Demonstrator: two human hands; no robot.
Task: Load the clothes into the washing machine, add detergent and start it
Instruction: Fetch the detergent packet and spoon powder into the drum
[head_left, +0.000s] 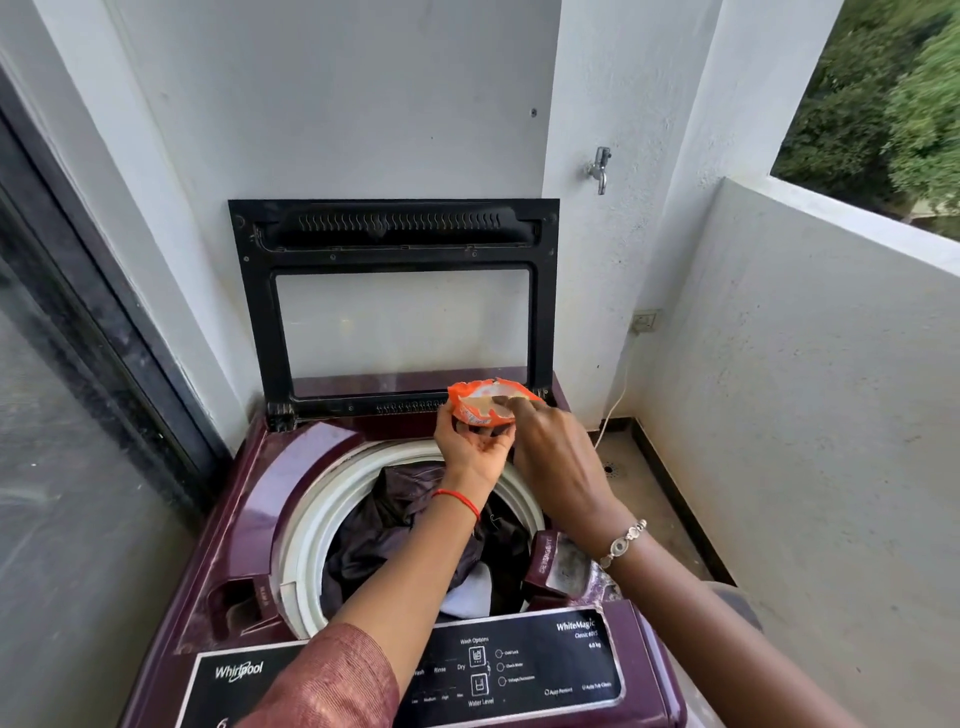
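A maroon top-loading washing machine (249, 499) stands with its black-framed lid (395, 234) raised against the wall. Dark clothes (395, 525) and a white piece fill the drum inside the white rim. Above the drum's far edge, my left hand (470, 447) grips an open orange detergent packet (478, 402) from below. My right hand (556, 457) reaches in from the right, its fingertips dipped into the packet's mouth; what they hold is hidden. A pulled-out maroon detergent drawer (558, 564) sits at the drum's right side.
The control panel (519, 670) runs along the machine's near edge. A tap (600, 169) and a wall socket (644, 321) with a white cable are on the right walls. A glass door (62, 415) stands at left, a low balcony wall (831, 364) at right.
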